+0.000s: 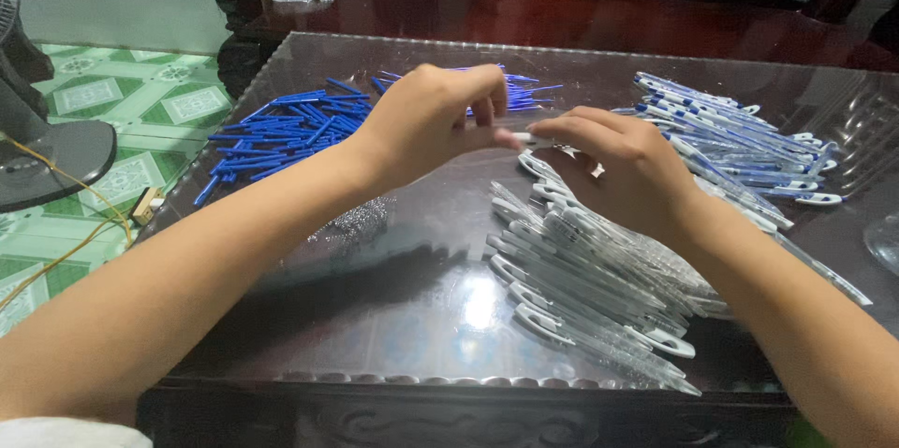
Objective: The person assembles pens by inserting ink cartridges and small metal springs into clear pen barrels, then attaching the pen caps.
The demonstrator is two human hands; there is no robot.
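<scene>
Assembly step: left hand (426, 125) and right hand (623, 172) pinch one white pen barrel (536, 141) between closed fingers above the desk (393, 270); next move likely requires a blue refill (281, 134).

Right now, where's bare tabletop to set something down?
Free: near-left glass, between the blue refills and clear barrels; a far strip behind the piles. Crowded: right half, barrels and finished pens, both hands mid-table.

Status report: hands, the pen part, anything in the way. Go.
Left hand and right hand pinch one clear pen barrel. Empty barrels piled beneath. Nothing between them.
</scene>
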